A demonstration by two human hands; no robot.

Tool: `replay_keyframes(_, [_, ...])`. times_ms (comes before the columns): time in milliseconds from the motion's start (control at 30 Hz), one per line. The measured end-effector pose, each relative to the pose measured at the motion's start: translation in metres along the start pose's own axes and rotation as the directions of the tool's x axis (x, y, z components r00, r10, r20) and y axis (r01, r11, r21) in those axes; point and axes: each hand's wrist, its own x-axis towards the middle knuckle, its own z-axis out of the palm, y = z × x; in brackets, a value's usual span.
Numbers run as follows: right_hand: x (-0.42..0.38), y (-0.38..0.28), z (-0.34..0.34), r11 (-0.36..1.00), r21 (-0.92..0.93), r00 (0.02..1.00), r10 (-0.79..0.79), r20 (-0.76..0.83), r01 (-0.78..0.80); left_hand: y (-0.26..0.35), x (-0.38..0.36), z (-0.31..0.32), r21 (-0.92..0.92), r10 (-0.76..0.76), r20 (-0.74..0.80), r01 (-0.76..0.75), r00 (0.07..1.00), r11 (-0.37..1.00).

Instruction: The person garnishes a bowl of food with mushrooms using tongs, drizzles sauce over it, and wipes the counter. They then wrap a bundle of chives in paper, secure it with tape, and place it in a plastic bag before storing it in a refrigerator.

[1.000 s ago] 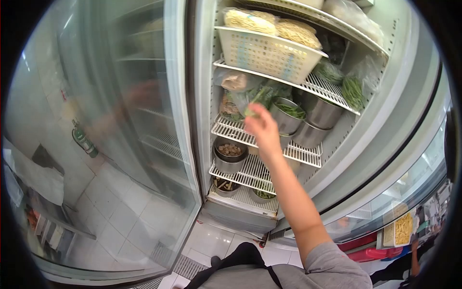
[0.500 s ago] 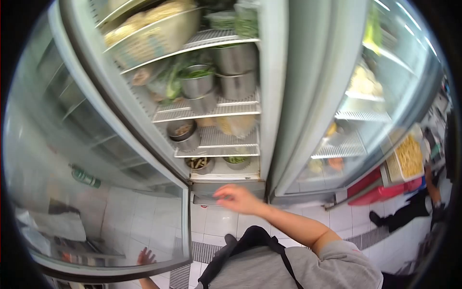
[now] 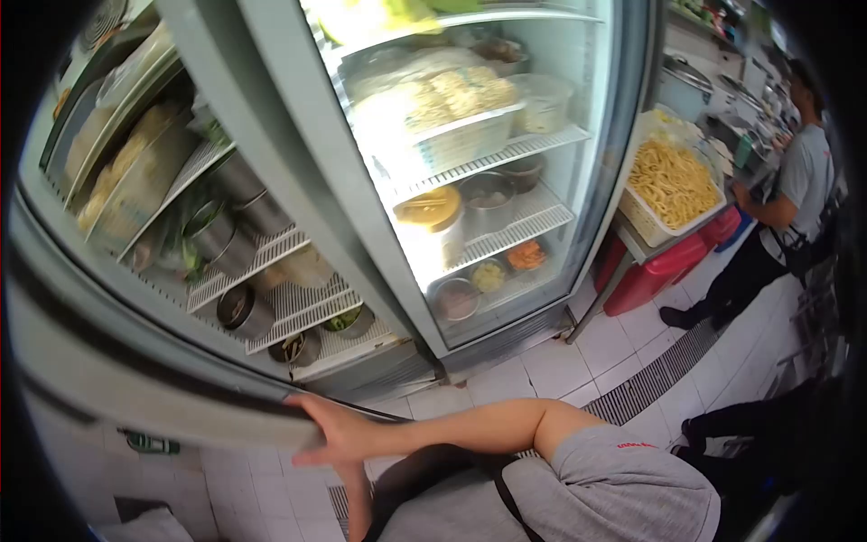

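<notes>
My right hand [image 3: 341, 434] is at the edge of the fridge door [image 3: 226, 406], its thumb and fingers spread on the frame. Below it rises my left forearm [image 3: 358, 506]; the left hand's fingers are hidden behind my right hand and the door. The door stands partly open, seen nearly edge-on, in front of the left fridge section. On that section's shelves sit metal pots [image 3: 209, 233], bagged food and a metal tub of green vegetables [image 3: 348, 321].
The right fridge section has a closed glass door [image 3: 601, 181]. Beside it, a basket of yellow noodles [image 3: 673, 185] rests on a stand above a red container [image 3: 659, 271]. A person in grey [image 3: 799, 176] stands at the far right. A floor drain [image 3: 655, 379] crosses the tiles.
The view has turned right. The fridge door has swung inward towards the shelves. My right hand, earlier in the air before the fridge, is now at the door edge; my left fingers are no longer visible.
</notes>
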Motion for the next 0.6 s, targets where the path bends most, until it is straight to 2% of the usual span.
replay_keyframes(33, [0.009,0.007,-0.017,0.996,-0.071,0.993,0.043,-0.108,-0.051,0.008,0.01,0.014,0.002,0.033,0.034,-0.034,0.999,0.999])
replay_keyframes(67, [0.022,0.017,-0.036,0.994,-0.067,0.988,0.073,-0.137,-0.083,0.068,0.003,0.048,-0.066,-0.114,0.151,0.125,0.982,0.99])
replay_keyframes(167, [0.055,0.027,-0.09,0.987,-0.092,0.975,0.115,-0.191,-0.134,0.076,0.04,0.098,0.057,-0.086,0.319,0.072,0.944,0.996])
replay_keyframes(200, [0.063,0.029,-0.104,0.988,-0.056,0.979,0.138,-0.148,-0.147,0.065,0.057,0.107,0.048,-0.009,0.359,-0.009,0.933,0.999])
replay_keyframes(233, [0.069,0.031,-0.116,0.986,-0.011,0.981,0.162,-0.105,-0.164,0.052,0.07,0.111,0.058,-0.006,0.395,-0.019,0.919,0.998])
replay_keyframes(267, [0.068,0.044,-0.113,0.98,-0.182,0.971,0.038,-0.234,-0.082,0.047,0.086,0.121,0.086,0.069,0.355,-0.107,0.932,0.991])
replay_keyframes(300, [0.059,0.053,-0.112,0.959,-0.281,0.964,-0.044,-0.262,-0.033,0.041,0.1,0.131,0.109,0.148,0.323,-0.192,0.935,0.975])
replay_keyframes(333, [0.044,0.06,-0.114,0.924,-0.383,0.952,-0.118,-0.282,0.001,0.029,0.107,0.137,0.045,0.314,0.27,-0.338,0.91,0.94])
replay_keyframes(400, [-0.006,0.076,-0.132,0.914,-0.379,0.959,-0.223,-0.173,0.144,0.029,0.126,0.147,0.09,0.431,0.363,-0.491,0.826,0.866])
replay_keyframes(467, [-0.063,0.092,-0.174,0.909,-0.416,0.993,0.028,0.117,0.023,0.026,0.151,0.163,0.357,0.193,0.227,-0.267,0.954,0.895])
replay_keyframes(500, [-0.096,0.103,-0.198,0.913,-0.368,0.964,0.235,0.122,-0.176,0.027,0.154,0.179,0.286,0.285,0.144,-0.316,0.948,0.905])
replay_keyframes(533, [-0.145,0.135,-0.219,0.961,-0.1,0.967,0.255,-0.025,-0.257,0.027,0.157,0.195,0.215,0.364,0.054,-0.367,0.93,0.905])
replay_keyframes(567, [-0.188,0.134,-0.236,0.752,-0.408,0.854,0.481,-0.198,-0.518,0.019,0.171,0.201,0.251,0.429,0.074,-0.433,0.9,0.866])
replay_keyframes(600, [-0.246,0.146,-0.246,0.519,-0.525,0.738,0.498,-0.455,-0.674,0.007,0.186,0.203,0.287,0.493,0.093,-0.497,0.865,0.819])
